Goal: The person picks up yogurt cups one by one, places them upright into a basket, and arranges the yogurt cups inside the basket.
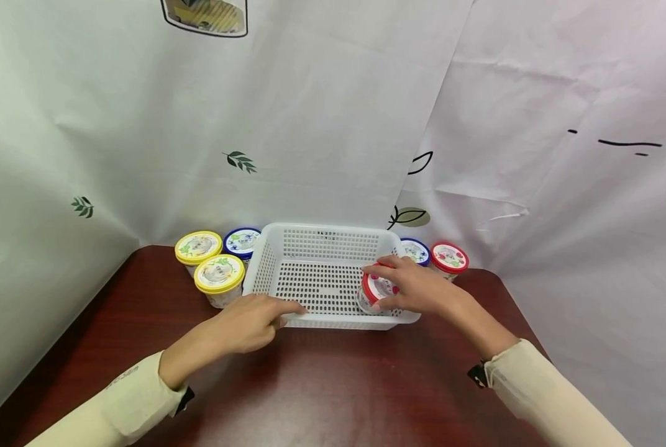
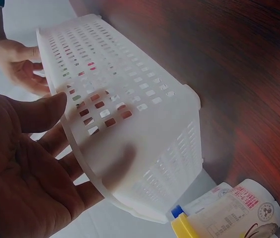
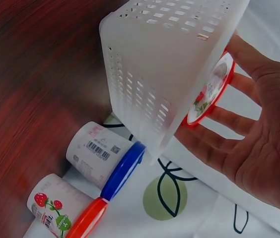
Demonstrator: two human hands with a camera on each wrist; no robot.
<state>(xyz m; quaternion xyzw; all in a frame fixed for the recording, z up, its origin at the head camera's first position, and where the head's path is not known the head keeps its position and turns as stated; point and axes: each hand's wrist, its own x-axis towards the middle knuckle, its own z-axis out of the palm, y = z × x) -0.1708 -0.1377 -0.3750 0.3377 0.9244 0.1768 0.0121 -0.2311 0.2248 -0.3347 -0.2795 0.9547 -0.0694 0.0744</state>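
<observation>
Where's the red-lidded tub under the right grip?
In the head view, that tub is inside the white basket, at its right end near the front wall, held by the right grip.

Red-lidded, strawberry-printed tub [image 3: 212, 91], white basket [image 1: 333, 319]

We count one white basket [image 1: 310, 285]. Yellow-lidded tubs [image 1: 219, 282]: two, both left of basket. Blue-lidded tubs [image 1: 241, 241]: two, one left of basket, one right. Red-lidded tubs [image 1: 380, 288]: two, one inside basket at right end, one at far right. Six tubs in all by our count. We see one left hand [image 1: 249, 324], one right hand [image 1: 417, 284]; two sleeves [image 1: 126, 397]; one table [image 1: 333, 379].
</observation>
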